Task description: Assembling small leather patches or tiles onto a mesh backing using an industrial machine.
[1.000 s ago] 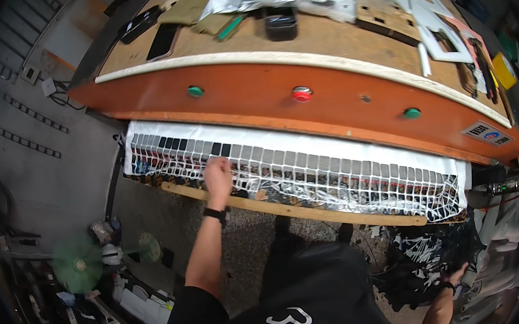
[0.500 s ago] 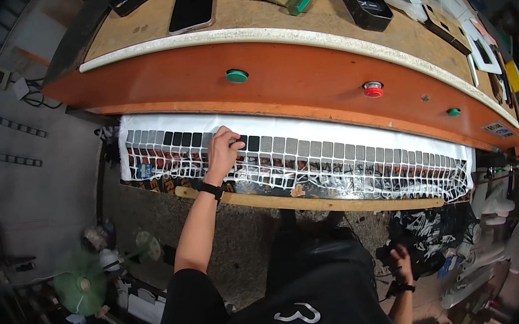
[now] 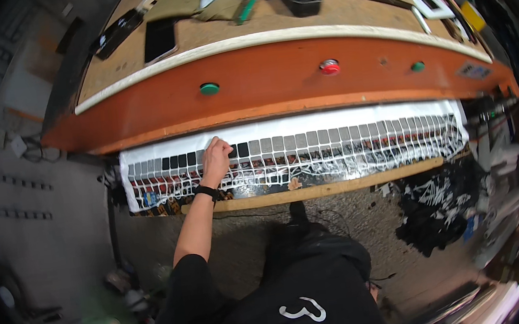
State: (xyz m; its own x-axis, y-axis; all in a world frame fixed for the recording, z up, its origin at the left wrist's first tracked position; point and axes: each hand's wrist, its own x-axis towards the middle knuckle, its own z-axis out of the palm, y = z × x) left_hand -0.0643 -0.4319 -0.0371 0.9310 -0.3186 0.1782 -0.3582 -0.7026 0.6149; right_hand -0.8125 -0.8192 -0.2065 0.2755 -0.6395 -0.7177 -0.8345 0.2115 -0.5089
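My left hand (image 3: 215,162), with a dark band on its wrist, rests over a long row of small rectangular patches. Its fingers are bent and pinched beside the black patches (image 3: 243,150); whatever lies between the fingertips is hidden. Grey patches (image 3: 311,139) run on to the right, and a few more black and grey ones sit to the left of the hand. The row lies along a white cloth (image 3: 319,121), and a white lattice of strips (image 3: 266,167) hangs below it. Of my right hand (image 3: 374,290) only a sliver shows beside my body; its fingers are out of sight.
An orange machine front (image 3: 270,90) with green and red buttons (image 3: 329,67) rises behind the cloth. Its top carries a phone (image 3: 160,41), a black box (image 3: 300,0) and plastic bags. A wooden strip (image 3: 314,192) edges the near side. Black scraps (image 3: 441,211) lie at right.
The whole view has turned and shifted. My left hand stays at the same part of the patch row. My right hand, earlier visible at lower right, is now almost wholly hidden by my body.
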